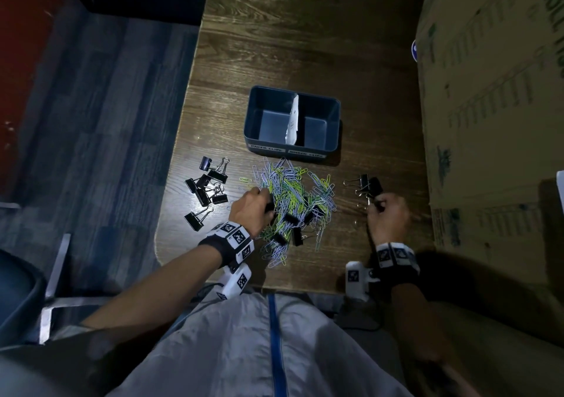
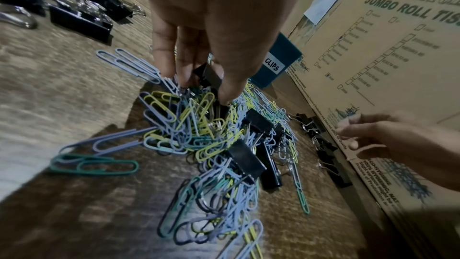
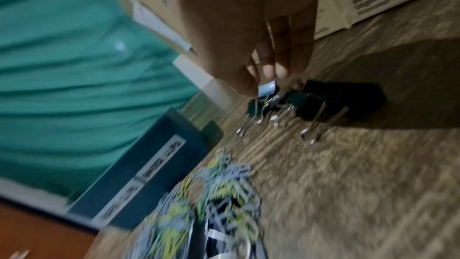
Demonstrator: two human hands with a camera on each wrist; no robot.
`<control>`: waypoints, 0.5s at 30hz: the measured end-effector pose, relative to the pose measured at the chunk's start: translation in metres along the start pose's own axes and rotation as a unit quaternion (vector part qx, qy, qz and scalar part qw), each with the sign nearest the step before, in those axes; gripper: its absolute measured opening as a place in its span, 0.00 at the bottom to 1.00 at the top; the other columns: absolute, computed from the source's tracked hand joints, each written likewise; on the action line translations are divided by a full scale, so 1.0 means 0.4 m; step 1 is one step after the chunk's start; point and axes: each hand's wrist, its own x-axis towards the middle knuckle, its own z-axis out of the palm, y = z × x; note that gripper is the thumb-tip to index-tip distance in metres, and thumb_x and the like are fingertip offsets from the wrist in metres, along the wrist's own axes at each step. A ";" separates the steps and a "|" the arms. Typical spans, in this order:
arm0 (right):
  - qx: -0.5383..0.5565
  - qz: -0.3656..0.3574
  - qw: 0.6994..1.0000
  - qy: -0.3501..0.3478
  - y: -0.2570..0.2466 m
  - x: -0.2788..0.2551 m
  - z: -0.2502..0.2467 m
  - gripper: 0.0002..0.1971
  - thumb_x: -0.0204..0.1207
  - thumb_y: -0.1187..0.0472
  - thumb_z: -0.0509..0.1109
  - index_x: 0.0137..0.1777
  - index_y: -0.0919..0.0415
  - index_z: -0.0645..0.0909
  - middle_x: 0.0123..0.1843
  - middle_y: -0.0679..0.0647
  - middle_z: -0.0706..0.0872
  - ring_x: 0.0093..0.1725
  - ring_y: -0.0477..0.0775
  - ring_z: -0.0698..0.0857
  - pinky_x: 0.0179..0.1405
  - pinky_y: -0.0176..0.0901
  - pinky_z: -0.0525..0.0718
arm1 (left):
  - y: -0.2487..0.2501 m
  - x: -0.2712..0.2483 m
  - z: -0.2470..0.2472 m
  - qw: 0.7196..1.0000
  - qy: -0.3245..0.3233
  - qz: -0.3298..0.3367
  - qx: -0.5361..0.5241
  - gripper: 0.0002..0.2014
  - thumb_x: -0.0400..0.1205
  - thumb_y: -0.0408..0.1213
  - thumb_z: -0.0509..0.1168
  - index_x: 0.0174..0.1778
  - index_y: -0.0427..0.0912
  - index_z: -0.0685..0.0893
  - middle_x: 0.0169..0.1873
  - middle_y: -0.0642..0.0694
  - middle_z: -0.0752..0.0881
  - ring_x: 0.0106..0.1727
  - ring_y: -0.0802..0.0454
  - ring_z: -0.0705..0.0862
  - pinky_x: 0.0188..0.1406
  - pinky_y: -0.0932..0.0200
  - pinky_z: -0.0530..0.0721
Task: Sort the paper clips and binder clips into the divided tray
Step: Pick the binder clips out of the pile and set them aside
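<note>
Pinching a binder clip point(image 2: 210, 78) from the pile of paper clips point(image 1: 293, 195), my left hand point(image 1: 250, 210) should lift straight up to shed tangles, while my right hand point(image 1: 389, 216) grasps another binder clip point(image 3: 267, 89).

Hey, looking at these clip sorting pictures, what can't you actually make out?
- Right hand: right wrist view is motion-blurred, so whether it pinches a binder clip is unclear.
- Tray labels: smeared in the right wrist view; the left wrist view shows only "CLIPS", cut off by the left hand.
- Binder clips buried in the paper clip pile: their count is hidden in the head view.
</note>
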 end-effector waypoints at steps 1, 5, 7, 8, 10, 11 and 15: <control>0.007 -0.041 0.999 -0.016 -0.015 -0.018 0.015 0.07 0.72 0.66 0.75 0.48 0.56 0.86 0.48 0.59 0.87 0.46 0.63 0.86 0.44 0.49 0.83 | 0.000 0.000 0.000 1.000 -0.007 0.003 -0.015 0.14 0.80 0.41 0.69 0.56 0.43 0.73 0.48 0.45 0.82 0.42 0.48 0.82 0.38 0.54 0.85; 0.000 -0.170 0.968 -0.184 -0.074 -0.095 0.087 0.08 0.73 0.66 0.77 0.47 0.54 0.87 0.42 0.50 0.88 0.36 0.49 0.84 0.39 0.52 0.88 | -0.001 -0.006 -0.003 0.997 -0.005 0.043 -0.061 0.12 0.81 0.34 0.67 0.55 0.43 0.71 0.45 0.44 0.85 0.37 0.46 0.84 0.34 0.52 0.86; -0.017 -0.214 0.946 -0.242 -0.102 -0.133 0.115 0.10 0.74 0.60 0.78 0.55 0.54 0.86 0.50 0.50 0.87 0.42 0.49 0.85 0.44 0.55 0.89 | 0.003 -0.013 -0.011 0.995 0.022 0.058 -0.073 0.11 0.81 0.35 0.67 0.56 0.43 0.73 0.45 0.46 0.85 0.39 0.47 0.84 0.33 0.54 0.85; -0.025 -0.233 0.938 -0.256 -0.115 -0.148 0.128 0.14 0.75 0.57 0.77 0.59 0.54 0.84 0.56 0.50 0.85 0.46 0.51 0.86 0.47 0.56 0.89 | 0.006 -0.017 -0.019 0.995 0.040 0.059 -0.074 0.10 0.81 0.35 0.68 0.55 0.43 0.75 0.44 0.48 0.83 0.40 0.48 0.83 0.34 0.54 0.85; -0.051 -0.267 0.927 -0.259 -0.138 -0.169 0.146 0.20 0.76 0.55 0.76 0.67 0.55 0.80 0.64 0.52 0.80 0.51 0.56 0.86 0.48 0.57 0.89 | 0.010 -0.022 -0.034 0.992 0.069 0.061 -0.086 0.10 0.80 0.34 0.69 0.54 0.43 0.77 0.42 0.50 0.78 0.41 0.48 0.81 0.37 0.52 0.85; -0.069 -0.280 0.924 -0.251 -0.149 -0.175 0.153 0.21 0.76 0.55 0.76 0.68 0.55 0.79 0.65 0.53 0.79 0.53 0.58 0.86 0.48 0.57 0.89 | 0.010 -0.023 -0.042 0.989 0.074 0.065 -0.110 0.10 0.80 0.32 0.69 0.53 0.44 0.76 0.43 0.50 0.79 0.41 0.49 0.82 0.38 0.51 0.86; -0.109 -0.288 0.920 -0.244 -0.178 -0.182 0.166 0.19 0.75 0.53 0.77 0.64 0.55 0.81 0.65 0.54 0.77 0.55 0.58 0.85 0.51 0.56 0.89 | -0.007 -0.027 -0.073 0.960 0.048 0.032 -0.273 0.15 0.81 0.29 0.67 0.62 0.45 0.76 0.51 0.48 0.87 0.45 0.53 0.88 0.39 0.54 0.89</control>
